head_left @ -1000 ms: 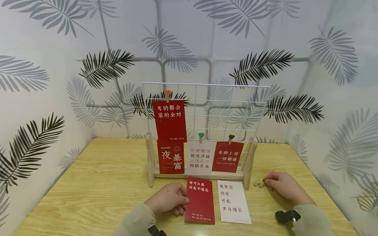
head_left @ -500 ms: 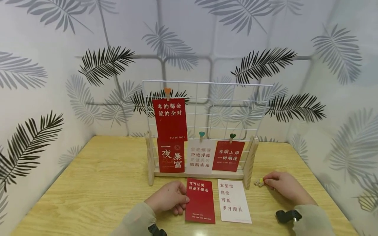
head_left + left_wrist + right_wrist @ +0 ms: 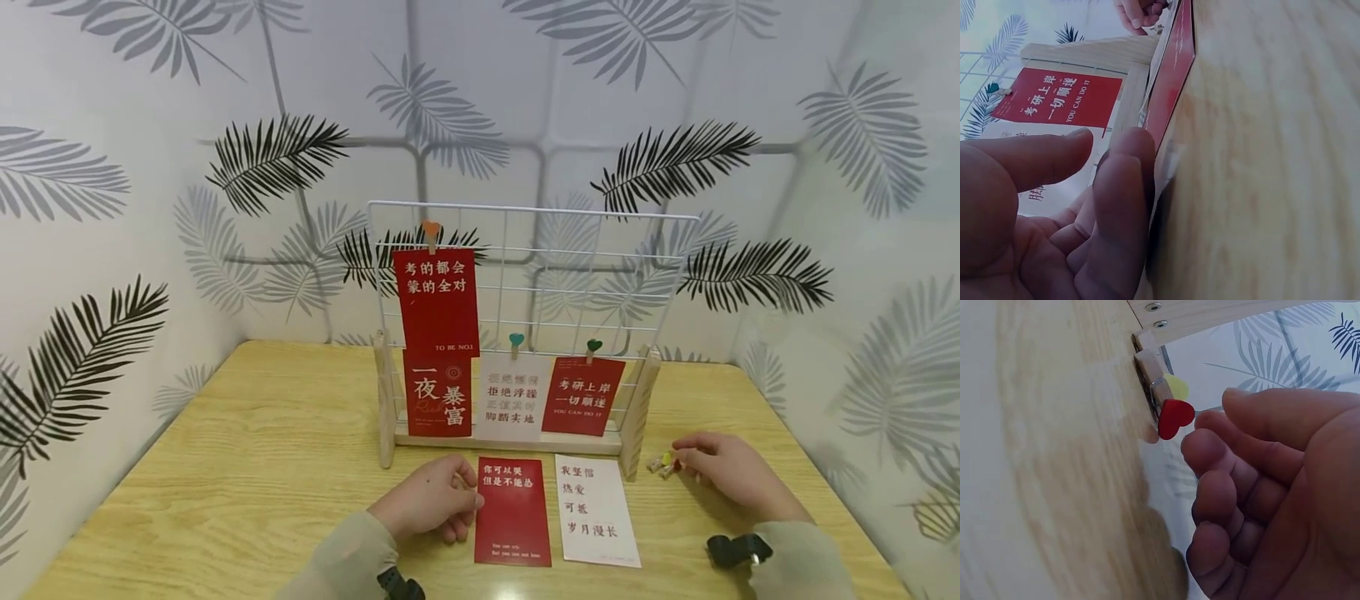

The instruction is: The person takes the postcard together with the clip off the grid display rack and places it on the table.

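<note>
My left hand rests at the left edge of a red card lying on the table. In the left wrist view, a gap shows between thumb and fingers, with nothing pinched; the red card lies just past the fingertips. To its right is a white card with red lettering. My right hand is beside small wooden clothespins on the table. The right wrist view shows one clothespin with a red heart and one with a yellow heart; the relaxed fingers look apart from both.
A white wire grid rack on wooden feet stands behind the loose cards. Red cards and one white card hang on it, with orange, teal and green heart clothespins. Leaf-patterned walls surround the table.
My right fingers have drawn slightly away from the clothespins, and the yellow and red hearts now show. My left hand stays at the red card. The head view has shifted slightly.
</note>
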`<action>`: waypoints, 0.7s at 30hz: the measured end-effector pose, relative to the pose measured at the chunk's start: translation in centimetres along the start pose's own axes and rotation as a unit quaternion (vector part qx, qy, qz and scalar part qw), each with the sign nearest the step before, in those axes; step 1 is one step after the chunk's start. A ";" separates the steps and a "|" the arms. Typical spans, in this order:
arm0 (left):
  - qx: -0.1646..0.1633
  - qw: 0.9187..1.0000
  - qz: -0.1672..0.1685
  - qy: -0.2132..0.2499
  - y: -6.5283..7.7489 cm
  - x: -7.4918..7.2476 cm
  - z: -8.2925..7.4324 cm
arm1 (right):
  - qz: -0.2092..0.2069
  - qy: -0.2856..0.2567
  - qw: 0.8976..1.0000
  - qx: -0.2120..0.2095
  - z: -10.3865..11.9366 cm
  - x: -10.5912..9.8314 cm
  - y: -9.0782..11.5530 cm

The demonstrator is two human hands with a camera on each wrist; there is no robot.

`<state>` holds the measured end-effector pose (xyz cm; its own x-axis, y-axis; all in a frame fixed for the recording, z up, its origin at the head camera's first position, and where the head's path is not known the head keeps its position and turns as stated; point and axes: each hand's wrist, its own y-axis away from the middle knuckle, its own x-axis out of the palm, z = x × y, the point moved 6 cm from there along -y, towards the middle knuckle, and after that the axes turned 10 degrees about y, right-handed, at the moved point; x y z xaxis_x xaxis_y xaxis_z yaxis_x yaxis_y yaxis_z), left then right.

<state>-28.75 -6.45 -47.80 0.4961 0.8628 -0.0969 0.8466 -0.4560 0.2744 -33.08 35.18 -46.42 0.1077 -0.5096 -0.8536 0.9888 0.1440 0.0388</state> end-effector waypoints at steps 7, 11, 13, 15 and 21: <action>0.000 1.000 -0.005 -0.015 0.3 0.2 -0.6 | -0.012 -0.035 0.999 0.011 0.5 -1.0 0.2; 0.003 1.000 -0.007 -0.024 0.4 0.3 -0.8 | -0.022 -0.032 0.999 0.010 1.4 -1.6 0.4; 0.005 1.000 -0.008 -0.026 0.5 0.3 -0.9 | -0.029 -0.026 0.999 0.001 1.8 -1.9 0.4; 0.010 1.000 -0.008 -0.025 0.6 0.4 -1.0 | -0.034 -0.021 0.999 -0.004 2.1 -2.1 0.4; 0.025 0.999 -0.016 -0.019 0.7 0.2 -1.5 | -0.052 -0.007 0.998 -0.028 4.0 -3.0 0.7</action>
<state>-28.32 -6.23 -46.16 0.4740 0.8691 -0.1416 0.8708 -0.4387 0.2220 -32.25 33.41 -41.78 0.0073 -0.5351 -0.8448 0.9874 0.1373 -0.0784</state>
